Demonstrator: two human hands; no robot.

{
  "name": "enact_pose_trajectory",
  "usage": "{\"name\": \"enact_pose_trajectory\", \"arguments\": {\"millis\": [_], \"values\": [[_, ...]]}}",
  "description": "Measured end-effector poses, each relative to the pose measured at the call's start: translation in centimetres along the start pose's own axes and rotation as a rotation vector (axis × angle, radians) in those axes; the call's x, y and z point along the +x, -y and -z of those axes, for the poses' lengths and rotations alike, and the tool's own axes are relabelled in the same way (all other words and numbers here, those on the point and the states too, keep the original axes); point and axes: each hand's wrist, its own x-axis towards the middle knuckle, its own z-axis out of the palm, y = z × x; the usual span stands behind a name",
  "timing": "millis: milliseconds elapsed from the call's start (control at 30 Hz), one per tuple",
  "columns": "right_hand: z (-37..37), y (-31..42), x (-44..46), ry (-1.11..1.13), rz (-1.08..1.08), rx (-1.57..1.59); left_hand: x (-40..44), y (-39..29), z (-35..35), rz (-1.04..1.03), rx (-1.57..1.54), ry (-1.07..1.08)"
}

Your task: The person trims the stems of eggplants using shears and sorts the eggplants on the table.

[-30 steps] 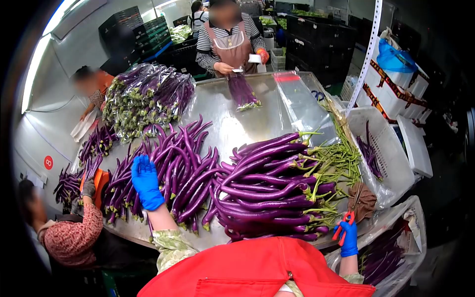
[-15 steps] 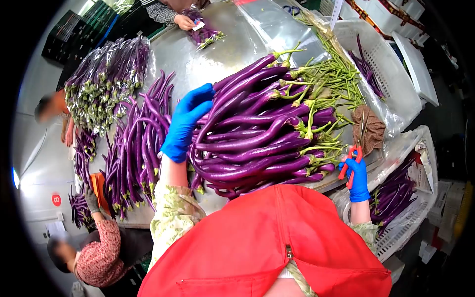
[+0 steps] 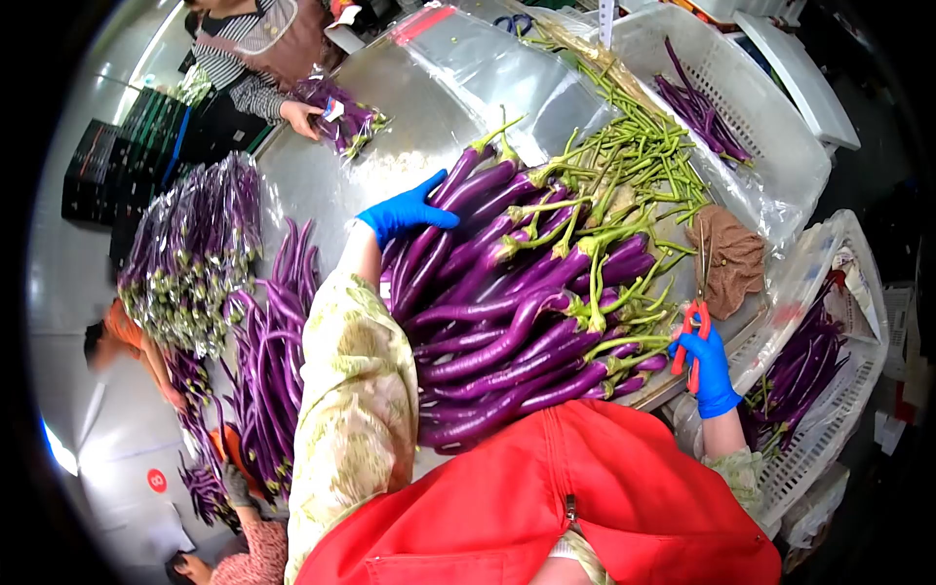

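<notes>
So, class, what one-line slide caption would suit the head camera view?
Sorting-table close-up: blue-gloved left hand on piled purple eggplants, blue-gloved right hand holding red-handled scissors.

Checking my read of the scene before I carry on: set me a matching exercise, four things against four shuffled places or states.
1. left hand
2. scissors
3. cloth
4. loose green stalks

A. brown and crumpled
B. held in the right hand
C. scattered on the table, alongside the white crate
D. blue-gloved, at the purple eggplants

Pairs: 1-D, 2-B, 3-A, 4-C
</notes>
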Motion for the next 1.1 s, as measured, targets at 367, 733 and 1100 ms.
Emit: {"name": "enact_pose_trajectory", "arguments": {"millis": [367,733,1100], "values": [[-1.8,1.1,0.0,0.002,-0.235,-0.099,-2.4,-1.9,-7.9,-0.04,0.708,-0.576],[1.1,-3.2,2.3,-0.012,-0.055,-0.152,-2.2,-0.8,-8.1,-0.12,0.77,-0.739],[0.4,-3.3,2.5,-0.082,-0.086,-0.032,-2.1,-0.8,-8.4,-0.059,0.826,-0.7]]}}
